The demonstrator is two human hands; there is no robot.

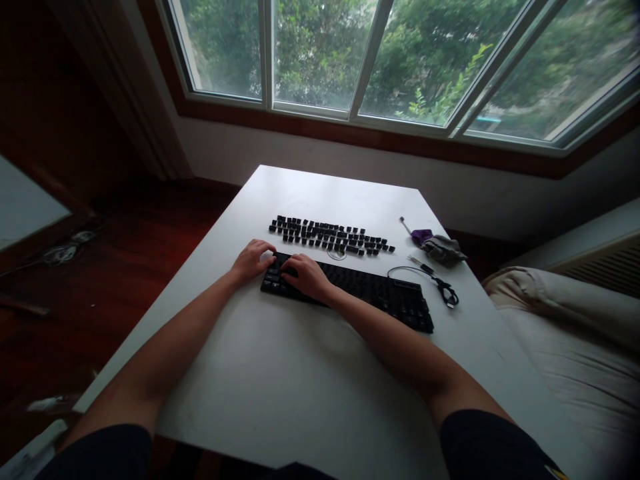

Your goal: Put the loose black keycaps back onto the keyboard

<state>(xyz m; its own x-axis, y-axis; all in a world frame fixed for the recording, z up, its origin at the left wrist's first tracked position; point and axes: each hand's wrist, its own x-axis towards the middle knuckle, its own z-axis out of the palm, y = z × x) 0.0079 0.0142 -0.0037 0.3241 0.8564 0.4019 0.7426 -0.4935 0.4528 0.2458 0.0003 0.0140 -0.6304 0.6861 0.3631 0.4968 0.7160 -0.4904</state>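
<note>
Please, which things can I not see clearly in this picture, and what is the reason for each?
All in the head view:
Part of the keyboard: the right hand covers it.
Letters on the loose keys: too small.
Whether the left hand pinches anything: fingertips too small and dark.
Far side of the beige seat: cut off by the right edge.
</note>
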